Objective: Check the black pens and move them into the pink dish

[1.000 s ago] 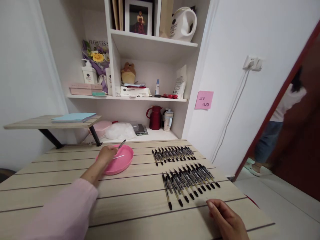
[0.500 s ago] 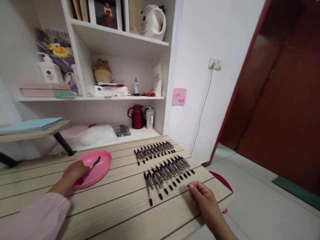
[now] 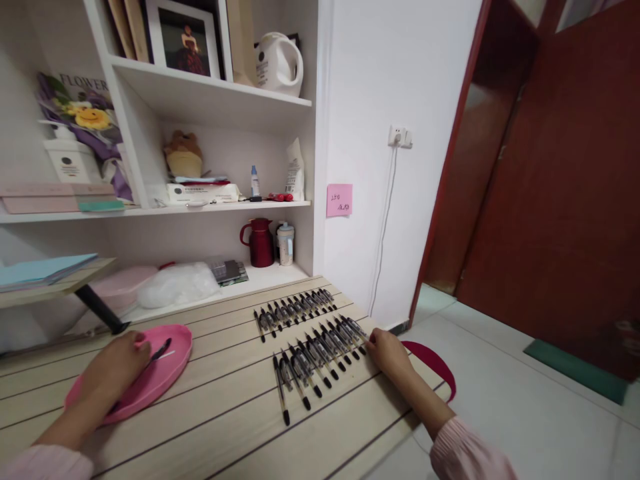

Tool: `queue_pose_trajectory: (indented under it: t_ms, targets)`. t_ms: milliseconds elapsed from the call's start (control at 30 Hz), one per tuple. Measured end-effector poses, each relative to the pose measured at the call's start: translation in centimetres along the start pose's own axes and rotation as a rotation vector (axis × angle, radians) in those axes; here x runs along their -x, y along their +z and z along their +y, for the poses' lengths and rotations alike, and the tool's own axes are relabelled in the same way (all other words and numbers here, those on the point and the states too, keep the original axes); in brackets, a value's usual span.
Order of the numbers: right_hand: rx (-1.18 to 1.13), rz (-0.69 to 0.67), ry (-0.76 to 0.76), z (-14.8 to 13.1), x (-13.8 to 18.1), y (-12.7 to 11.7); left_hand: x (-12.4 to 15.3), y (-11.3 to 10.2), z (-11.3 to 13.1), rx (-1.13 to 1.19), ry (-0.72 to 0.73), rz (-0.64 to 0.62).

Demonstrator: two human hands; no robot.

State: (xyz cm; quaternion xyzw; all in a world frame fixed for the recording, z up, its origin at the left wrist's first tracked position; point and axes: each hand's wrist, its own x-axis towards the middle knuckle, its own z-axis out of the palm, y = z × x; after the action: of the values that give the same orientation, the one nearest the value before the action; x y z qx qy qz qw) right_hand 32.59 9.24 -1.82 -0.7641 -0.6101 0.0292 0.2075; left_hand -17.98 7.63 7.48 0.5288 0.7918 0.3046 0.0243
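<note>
My left hand (image 3: 117,367) is closed over the pink plate (image 3: 175,370), its fingers mostly hidden from the camera. A black-capped pen (image 3: 159,352) and a thin white stick lie in the plate, the pen partly beneath this hand. At the right end of the near row of pens (image 3: 320,353), my right hand (image 3: 387,353) has its fingers closed on the end of the last clear pen (image 3: 356,327). Behind that runs a second row of pens (image 3: 295,309). Both rows lie slanted side by side, black caps towards me.
A small raised stand (image 3: 95,270) with blue papers is at the left. White shelves behind hold a red jug (image 3: 261,243), a cup (image 3: 285,244) and a plastic bag (image 3: 177,285). The table's right edge lies under my right forearm, with a red stool (image 3: 435,367) beyond.
My right hand has moved forward to the last pen in the near row. My left hand and the plate have shifted left and nearer. The view has turned slightly right.
</note>
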Motion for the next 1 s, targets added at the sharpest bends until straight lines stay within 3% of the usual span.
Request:
queue_pose_trajectory:
  t_ms: [100,167,200,300,400,533,600,733,867,1000]
  targets:
    - [-0.079,0.033,0.016,0.0,0.1,-0.2,3.4,2.0,5.2,0.124,0.222,0.0]
    - [-0.212,0.082,0.015,-0.4,0.6,-0.6,6.5,4.3,8.8,0.415,0.23,-0.15]
    - [-0.305,0.106,0.001,-0.9,1.2,-0.7,8.2,5.5,10.5,0.568,0.218,-0.283]
    - [-0.656,0.116,-0.107,-3.5,4.2,-0.7,13.2,8.5,14.7,0.94,0.043,-0.638]
    - [-0.915,-0.03,-0.249,-7.0,8.3,0.0,16.4,10.3,17.2,1.283,-0.185,-0.76]
    - [-0.96,-0.209,-0.378,-8.6,10.3,0.1,17.5,11.1,17.7,1.509,-0.401,-0.748]
    - [-0.896,-0.166,-0.363,-7.4,8.6,-0.6,17.2,10.9,17.0,1.532,-0.436,-0.741]
    - [-0.475,0.151,-0.084,-3.4,2.1,-1.9,16.6,9.9,15.0,1.482,-0.45,-0.818]
    - [-0.17,0.11,-0.047,-1.0,-1.9,-1.0,16.6,9.3,13.5,1.405,-0.428,-0.904]
    - [-0.095,0.068,-0.062,-0.1,-2.3,0.5,17.0,9.2,12.9,1.367,-0.38,-0.981]
